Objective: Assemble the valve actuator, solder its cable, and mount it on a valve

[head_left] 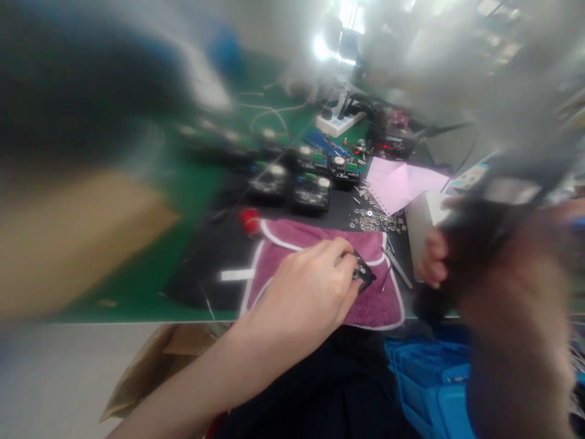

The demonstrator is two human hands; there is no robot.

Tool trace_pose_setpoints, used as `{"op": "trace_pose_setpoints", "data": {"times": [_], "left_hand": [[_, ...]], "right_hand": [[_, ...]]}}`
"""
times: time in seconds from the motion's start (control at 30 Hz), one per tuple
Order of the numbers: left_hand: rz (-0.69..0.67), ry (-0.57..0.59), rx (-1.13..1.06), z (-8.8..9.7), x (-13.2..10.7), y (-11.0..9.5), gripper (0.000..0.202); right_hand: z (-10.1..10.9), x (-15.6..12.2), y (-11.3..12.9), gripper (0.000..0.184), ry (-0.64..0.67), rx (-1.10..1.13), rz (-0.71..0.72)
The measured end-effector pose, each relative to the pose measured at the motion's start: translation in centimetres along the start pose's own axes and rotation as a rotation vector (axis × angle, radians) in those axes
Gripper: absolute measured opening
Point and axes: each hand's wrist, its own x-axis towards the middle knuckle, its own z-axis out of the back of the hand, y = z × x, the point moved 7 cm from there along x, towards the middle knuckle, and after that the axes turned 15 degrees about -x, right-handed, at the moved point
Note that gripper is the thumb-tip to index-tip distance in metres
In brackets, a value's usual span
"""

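My left hand reaches in over a purple cloth with white edging. Its fingers are closed round a small black electronic module, which rests on the cloth and is partly covered by them. Off to the right, my right hand grips a bulky dark drill-like tool. Motion smears this tool, so its exact kind does not show. A pair of metal tweezers lies at the cloth's right edge, between the two hands.
Behind the cloth stand several black modules with green parts and white knobs. Loose metal washers and nuts are scattered beside pink paper. A white box, a red spool-like item, a power strip and a blue crate surround the work spot.
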Motion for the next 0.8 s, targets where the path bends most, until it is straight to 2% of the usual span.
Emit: {"op": "trace_pose_setpoints", "data": {"times": [0.07, 0.1, 0.23, 0.43, 0.6, 0.8], "left_hand": [[-0.024, -0.013, -0.005, -0.2, -0.1, -0.2, 0.021], [-0.040, -0.021, -0.001, -0.3, -0.2, -0.3, 0.022], [-0.098, -0.049, 0.044, -0.7, -0.4, -0.3, 0.023], [-0.088, -0.091, 0.024, -0.5, -0.5, -0.1, 0.023], [-0.177, -0.106, 0.077, -0.7, -0.8, -1.4, 0.019], [-0.144, -0.131, -0.013, -0.5, -0.4, -0.8, 0.016]], "right_hand": [[-2.0, 0.7, -2.4, 0.062, 0.033, -0.015, -0.059], [-2.8, 0.9, -3.4, 0.060, 0.047, -0.050, -0.062], [-5.7, 0.7, -5.6, 0.062, 0.178, -0.042, -0.027], [-8.0, -0.3, -7.1, 0.063, 0.444, 0.242, -0.205], [-8.3, -0.8, -8.1, 0.067, 0.430, 0.335, -0.257], [-8.8, -0.9, -7.8, 0.058, 0.392, 0.419, -0.254]]}}
